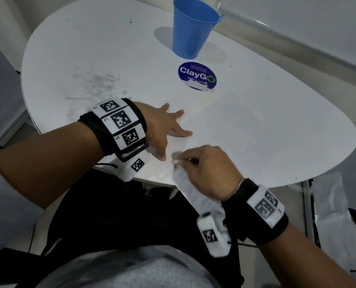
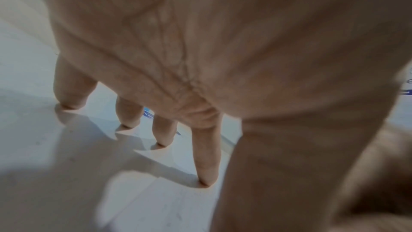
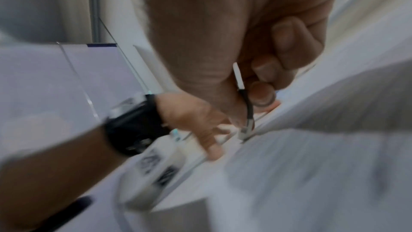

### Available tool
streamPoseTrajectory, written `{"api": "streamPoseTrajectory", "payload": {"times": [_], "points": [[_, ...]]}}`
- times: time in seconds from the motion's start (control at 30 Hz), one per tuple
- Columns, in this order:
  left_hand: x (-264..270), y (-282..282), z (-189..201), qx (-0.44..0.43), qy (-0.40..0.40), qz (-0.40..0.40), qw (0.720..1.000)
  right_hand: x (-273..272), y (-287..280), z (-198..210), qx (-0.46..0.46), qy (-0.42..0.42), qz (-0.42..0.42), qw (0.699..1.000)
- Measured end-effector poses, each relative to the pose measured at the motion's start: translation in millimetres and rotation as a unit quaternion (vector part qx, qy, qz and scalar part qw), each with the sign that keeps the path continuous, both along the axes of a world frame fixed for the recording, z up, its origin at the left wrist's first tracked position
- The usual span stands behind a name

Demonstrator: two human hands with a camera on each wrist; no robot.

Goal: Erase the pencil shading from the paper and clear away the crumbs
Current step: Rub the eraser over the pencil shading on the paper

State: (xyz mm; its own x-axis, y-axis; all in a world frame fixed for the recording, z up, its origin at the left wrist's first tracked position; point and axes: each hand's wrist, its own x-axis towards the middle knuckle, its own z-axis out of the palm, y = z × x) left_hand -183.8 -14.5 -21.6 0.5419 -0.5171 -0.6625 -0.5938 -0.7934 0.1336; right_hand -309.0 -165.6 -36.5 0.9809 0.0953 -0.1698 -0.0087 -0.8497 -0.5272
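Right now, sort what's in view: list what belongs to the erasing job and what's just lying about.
Job: paper, pinched by the right hand at the near edge of the table; left hand, fingers spread flat on it.
Lying about: blue cup; ClayGo sticker; grey smudges.

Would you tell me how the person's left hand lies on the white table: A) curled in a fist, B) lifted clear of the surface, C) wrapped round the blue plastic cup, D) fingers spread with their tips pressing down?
D: the left hand has its fingers splayed straight, tips touching the pale surface, far from the blue plastic cup.
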Motion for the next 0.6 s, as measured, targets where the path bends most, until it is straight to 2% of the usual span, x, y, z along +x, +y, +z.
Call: {"api": "streamPoseTrajectory", "payload": {"times": [0.07,0.2,0.37,0.47,0.5,0.6], "points": [[-1,-1,0,0.001,0.000,0.003,1.000,7,-7,0,0.017,-0.006,-0.044,0.999],[0,-1,0,-0.001,0.002,0.000,1.000,-11,12,1,-0.001,-0.007,0.047,0.999],[-3,-2,4,-0.001,0.001,-0.001,1.000,3,3,1,0.008,-0.006,-0.022,1.000],[-2,-2,3,0.001,0.003,-0.005,1.000,-9,14,5,0.001,-0.010,0.052,0.999],[-2,-2,3,0.001,0.002,-0.005,1.000,-7,13,4,-0.004,-0.010,0.050,0.999],[-3,-1,5,0.000,0.002,-0.003,1.000,8,2,-1,0.004,-0.020,-0.026,0.999]]}}
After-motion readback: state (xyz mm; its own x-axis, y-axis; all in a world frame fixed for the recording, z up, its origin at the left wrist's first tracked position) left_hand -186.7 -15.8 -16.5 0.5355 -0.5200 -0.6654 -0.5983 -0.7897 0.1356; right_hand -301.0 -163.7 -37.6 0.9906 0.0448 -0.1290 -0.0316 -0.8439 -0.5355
